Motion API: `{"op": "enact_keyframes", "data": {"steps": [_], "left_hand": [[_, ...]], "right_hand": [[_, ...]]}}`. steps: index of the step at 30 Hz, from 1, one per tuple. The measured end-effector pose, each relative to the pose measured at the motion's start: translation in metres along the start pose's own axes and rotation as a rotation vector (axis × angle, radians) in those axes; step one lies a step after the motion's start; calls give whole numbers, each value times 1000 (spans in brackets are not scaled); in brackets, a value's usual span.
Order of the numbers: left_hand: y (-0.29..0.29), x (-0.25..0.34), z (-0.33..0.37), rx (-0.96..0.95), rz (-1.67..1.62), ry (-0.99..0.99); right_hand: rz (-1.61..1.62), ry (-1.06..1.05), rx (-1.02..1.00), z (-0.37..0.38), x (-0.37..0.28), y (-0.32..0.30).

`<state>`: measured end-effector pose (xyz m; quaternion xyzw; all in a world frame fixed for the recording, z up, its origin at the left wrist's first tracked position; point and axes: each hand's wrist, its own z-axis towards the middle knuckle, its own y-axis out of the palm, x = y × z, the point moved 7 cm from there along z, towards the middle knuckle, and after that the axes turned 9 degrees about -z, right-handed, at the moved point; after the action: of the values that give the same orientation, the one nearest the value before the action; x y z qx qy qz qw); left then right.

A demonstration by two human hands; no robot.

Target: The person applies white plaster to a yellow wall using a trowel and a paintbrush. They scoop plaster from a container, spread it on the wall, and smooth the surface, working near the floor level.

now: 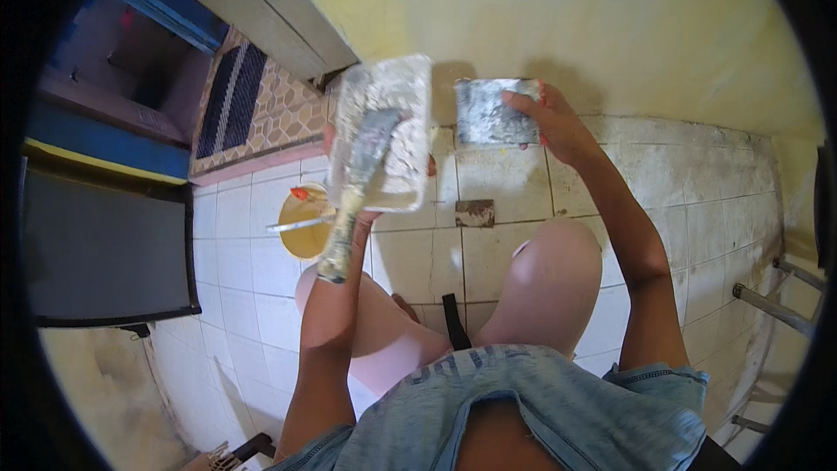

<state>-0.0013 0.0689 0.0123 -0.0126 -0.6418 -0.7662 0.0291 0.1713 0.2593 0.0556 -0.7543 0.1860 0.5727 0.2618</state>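
My left hand (368, 217) supports a shallow white plastic tray (346, 98) from beneath, its fingers partly hidden by the tray. White putty (410, 150) is smeared and heaped inside. Across the tray lies a putty knife (373, 150) with a smeared grey blade; its crusted handle extends past the near edge, over my left wrist. To the tray's right, close to the yellow wall (558, 13), my right hand (565, 129) grips a flat rectangular putty spreader (488, 113). Grey-white smears cover its face, and red shows along the gripped edge.
A yellow bucket (303, 242) on the tiled floor, left of my left forearm, holds a pale stick and something orange. A small brown piece or patch (475, 213) is on the tiles. At the right stands a ladder (780, 310). A striped mat (231, 96) lies in the doorway.
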Motion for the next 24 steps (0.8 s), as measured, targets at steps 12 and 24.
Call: {"op": "enact_keyframes", "data": {"steps": [12,24], "left_hand": [[-69,5,-37,598,288,254],[-74,3,-74,816,394,16]], "right_hand": [[-903,-1033,112,-43,-90,46],[-862,-1154,-120,-23,-100,95]]}}
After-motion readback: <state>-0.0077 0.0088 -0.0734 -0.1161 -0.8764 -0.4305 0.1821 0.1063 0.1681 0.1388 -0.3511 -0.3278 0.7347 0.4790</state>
